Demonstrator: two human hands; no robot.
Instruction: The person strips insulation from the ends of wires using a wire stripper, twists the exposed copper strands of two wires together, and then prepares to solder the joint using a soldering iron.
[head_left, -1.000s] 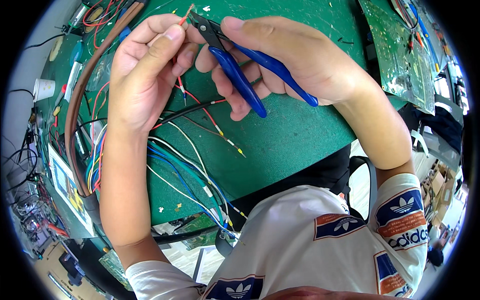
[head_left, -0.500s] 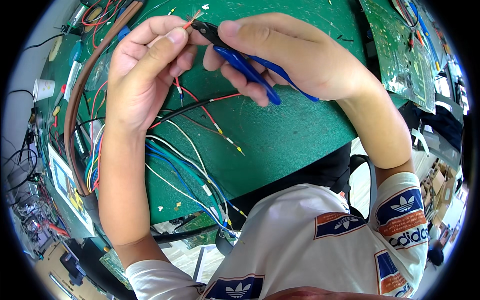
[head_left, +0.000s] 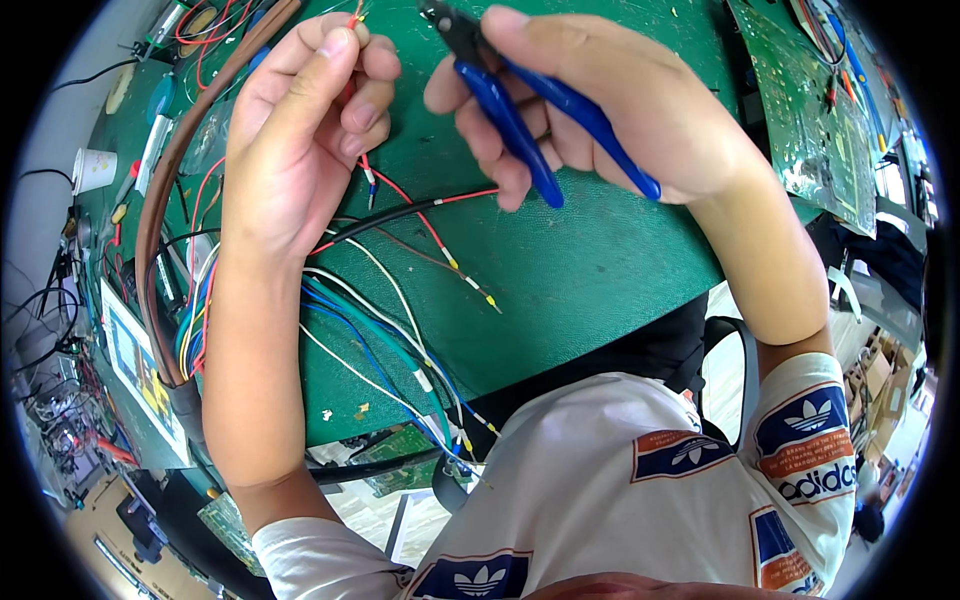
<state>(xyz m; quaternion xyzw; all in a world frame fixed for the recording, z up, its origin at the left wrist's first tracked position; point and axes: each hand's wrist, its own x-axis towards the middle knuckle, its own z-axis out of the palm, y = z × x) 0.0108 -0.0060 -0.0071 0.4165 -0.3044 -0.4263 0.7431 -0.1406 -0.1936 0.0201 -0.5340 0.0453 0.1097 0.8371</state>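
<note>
One cutter (head_left: 508, 125), slanting, tip up-left

A green surface (head_left: 560, 290) bears loose coloured wires (head_left: 423, 381) and small pale scraps (head_left: 363, 408); a circuit board (head_left: 805, 130) apparently rests on its right side, though the lens bends that edge.

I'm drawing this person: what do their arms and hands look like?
The left hand and right hand are bare: no gloves or watch showing. The left sleeve is short and white; the right sleeve matches, plus navy-and-orange printed patches.
</note>
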